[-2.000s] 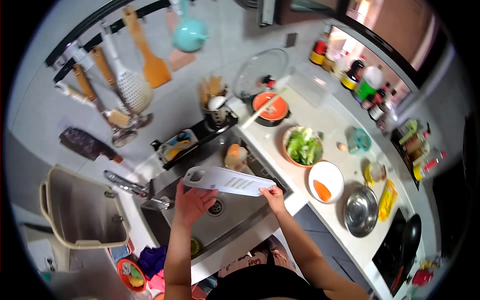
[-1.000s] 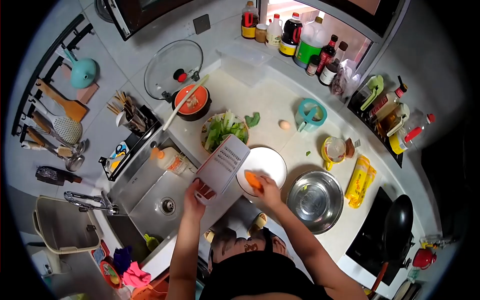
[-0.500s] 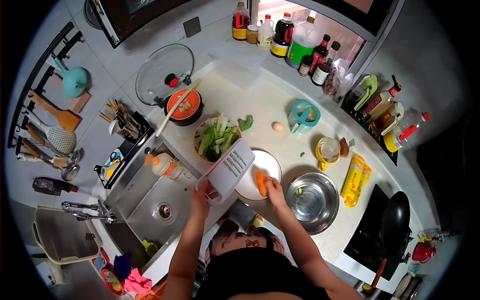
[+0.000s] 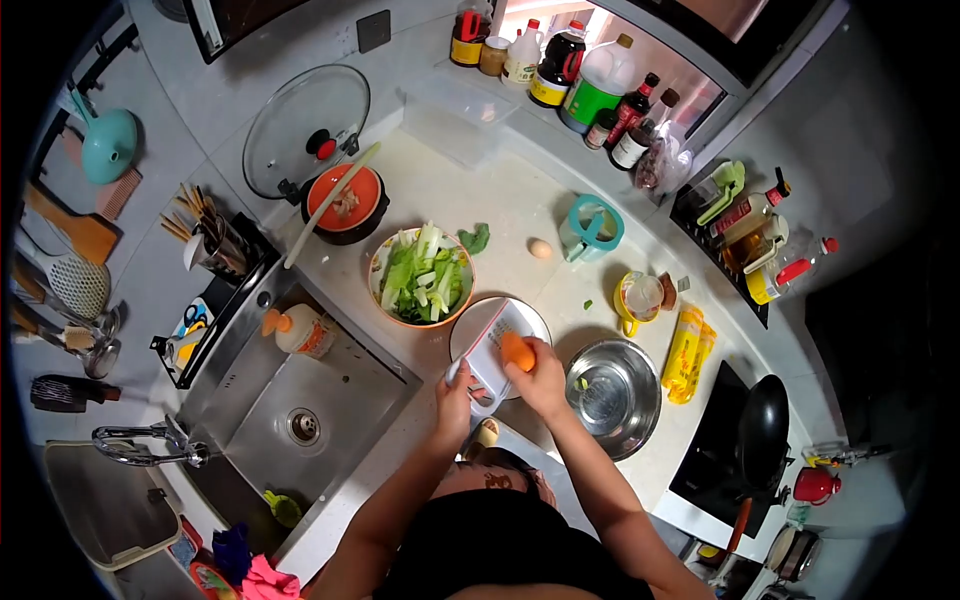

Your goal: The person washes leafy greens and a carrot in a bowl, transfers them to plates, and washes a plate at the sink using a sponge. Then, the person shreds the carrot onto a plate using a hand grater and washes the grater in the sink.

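My left hand grips the handle end of a white grater, which is tilted over a white plate on the counter. An orange carrot piece is held in my right hand, against or just over the grater's face. The grater and my hands hide much of the plate. Left of the plate is a bowl of chopped green leaves. A steel bowl stands to its right.
The sink with a bottle is on the left. Behind are a lidless pot, an egg and a teal container. A yellow cup, yellow packets and a black pan lie to the right.
My left hand lifted the grater from the sink side and brought it over the plate. My right hand left the grater, took the carrot from the plate and brought it to the grater.
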Action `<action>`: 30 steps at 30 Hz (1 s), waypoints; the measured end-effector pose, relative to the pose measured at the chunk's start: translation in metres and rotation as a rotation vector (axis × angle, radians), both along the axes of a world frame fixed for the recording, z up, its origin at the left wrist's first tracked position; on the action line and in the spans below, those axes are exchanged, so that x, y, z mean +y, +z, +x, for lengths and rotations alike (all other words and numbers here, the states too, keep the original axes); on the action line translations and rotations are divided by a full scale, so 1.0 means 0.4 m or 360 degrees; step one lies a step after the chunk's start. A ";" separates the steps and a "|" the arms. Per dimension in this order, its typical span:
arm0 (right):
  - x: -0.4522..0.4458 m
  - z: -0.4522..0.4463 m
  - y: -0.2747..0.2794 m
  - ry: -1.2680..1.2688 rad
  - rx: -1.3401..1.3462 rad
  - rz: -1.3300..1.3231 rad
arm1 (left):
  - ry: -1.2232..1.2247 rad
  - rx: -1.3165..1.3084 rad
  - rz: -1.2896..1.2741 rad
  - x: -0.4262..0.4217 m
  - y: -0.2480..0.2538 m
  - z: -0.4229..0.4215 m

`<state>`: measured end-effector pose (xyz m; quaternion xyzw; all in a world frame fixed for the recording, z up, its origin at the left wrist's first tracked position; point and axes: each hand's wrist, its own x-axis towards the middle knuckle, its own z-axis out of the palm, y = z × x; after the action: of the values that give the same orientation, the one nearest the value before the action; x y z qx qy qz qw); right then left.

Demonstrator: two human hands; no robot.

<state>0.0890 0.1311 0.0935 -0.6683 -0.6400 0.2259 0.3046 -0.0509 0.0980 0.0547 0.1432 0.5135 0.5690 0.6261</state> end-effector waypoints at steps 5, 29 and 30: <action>0.008 -0.046 0.039 0.0125 -0.0384 -0.0070 | -0.0032 -0.0090 -0.0037 0.010 -0.012 -0.012; 0.130 0.031 -0.129 -0.0747 0.1575 -0.0895 | -0.0180 -0.0067 -0.0029 0.033 -0.033 -0.094; 0.117 0.034 -0.121 -0.0713 0.1742 -0.0973 | -0.0207 -0.0026 0.0003 0.037 -0.023 -0.087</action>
<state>0.1025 0.1779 0.0452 -0.6303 -0.1457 0.6351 0.4220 -0.0857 0.1127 0.0455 0.1720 0.4976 0.5287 0.6658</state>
